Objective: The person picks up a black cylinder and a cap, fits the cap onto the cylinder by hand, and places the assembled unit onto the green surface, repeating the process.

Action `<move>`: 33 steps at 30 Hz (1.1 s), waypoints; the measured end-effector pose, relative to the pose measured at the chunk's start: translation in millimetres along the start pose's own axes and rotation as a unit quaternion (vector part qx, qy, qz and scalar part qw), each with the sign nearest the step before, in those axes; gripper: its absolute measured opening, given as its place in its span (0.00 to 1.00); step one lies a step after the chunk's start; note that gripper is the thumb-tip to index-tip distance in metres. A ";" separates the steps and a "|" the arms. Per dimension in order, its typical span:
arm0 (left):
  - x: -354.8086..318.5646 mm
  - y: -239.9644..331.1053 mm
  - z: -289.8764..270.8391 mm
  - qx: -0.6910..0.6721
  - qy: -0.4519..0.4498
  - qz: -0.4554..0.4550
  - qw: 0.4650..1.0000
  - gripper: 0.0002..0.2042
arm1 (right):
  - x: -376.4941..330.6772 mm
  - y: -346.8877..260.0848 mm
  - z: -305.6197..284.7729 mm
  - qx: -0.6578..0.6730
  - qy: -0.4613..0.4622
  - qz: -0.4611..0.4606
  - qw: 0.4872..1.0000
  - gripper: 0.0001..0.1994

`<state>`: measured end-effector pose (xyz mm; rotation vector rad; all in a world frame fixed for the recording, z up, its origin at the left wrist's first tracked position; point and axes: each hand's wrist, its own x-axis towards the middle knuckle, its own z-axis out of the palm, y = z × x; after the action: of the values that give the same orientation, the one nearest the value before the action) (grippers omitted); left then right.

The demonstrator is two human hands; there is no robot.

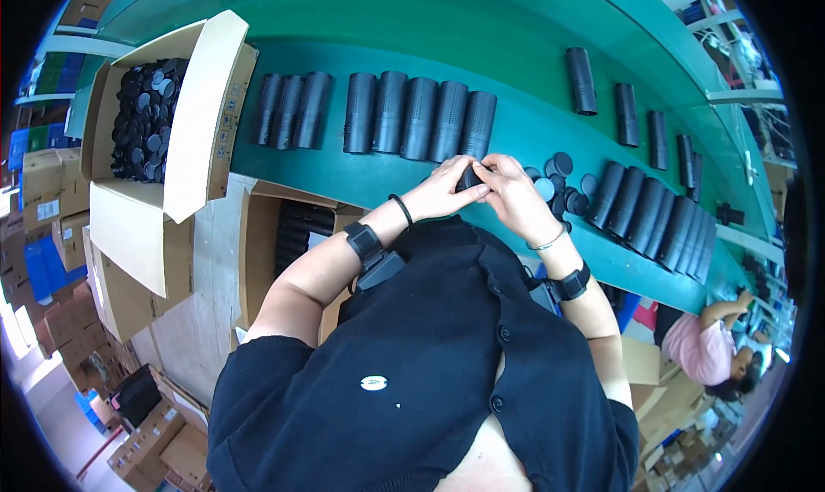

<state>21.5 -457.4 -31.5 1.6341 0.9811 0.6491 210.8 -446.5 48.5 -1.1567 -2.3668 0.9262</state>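
Observation:
Both my hands meet at the near edge of the green bench. My left hand (441, 189) and my right hand (510, 193) pinch a small black round cap (468, 179) between their fingers; it is partly hidden by them. Just beyond my fingertips lies a row of several black perforated cylinders (418, 118), the rightmost one (479, 122) closest to my hands. Beside my right hand is a loose scatter of round black caps (559, 183), some showing a greyer face.
An open cardboard box (199, 122) full of black discs (148, 122) stands at the left, near three more cylinders (292, 112). Rightward lie a long cylinder row (644, 208) and spaced single cylinders (582, 81). Another box (258, 243) sits below the bench edge; a person in pink (698, 350) works far right.

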 end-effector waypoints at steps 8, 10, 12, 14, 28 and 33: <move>-3.2 -0.9 -2.0 -0.085 0.014 -0.028 0.996 0.27 | -6.9 2.9 4.4 0.079 0.022 -0.001 0.997 0.24; -2.7 -0.5 -2.9 -0.073 0.014 -0.024 0.997 0.27 | -6.4 1.8 5.2 0.063 0.024 -0.006 0.998 0.25; -2.7 -0.6 -2.9 -0.062 0.013 -0.018 0.998 0.27 | -7.6 -1.7 4.5 0.040 0.017 0.004 0.999 0.25; -2.9 -1.2 -1.9 -0.047 0.014 -0.021 0.999 0.29 | -10.0 -1.2 2.7 0.016 0.010 0.016 1.000 0.26; -10.2 4.3 -13.6 -0.077 0.003 -0.077 0.994 0.37 | -40.4 137.2 30.5 -0.133 0.110 0.131 0.976 0.16; -6.7 9.2 -16.0 -0.091 0.016 -0.105 0.990 0.36 | -54.1 116.8 43.5 -0.136 0.037 0.092 0.986 0.14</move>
<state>7.5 -455.8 -17.7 1.3429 1.0688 0.6049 285.7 -454.1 -64.6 -1.5062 -2.4102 0.6143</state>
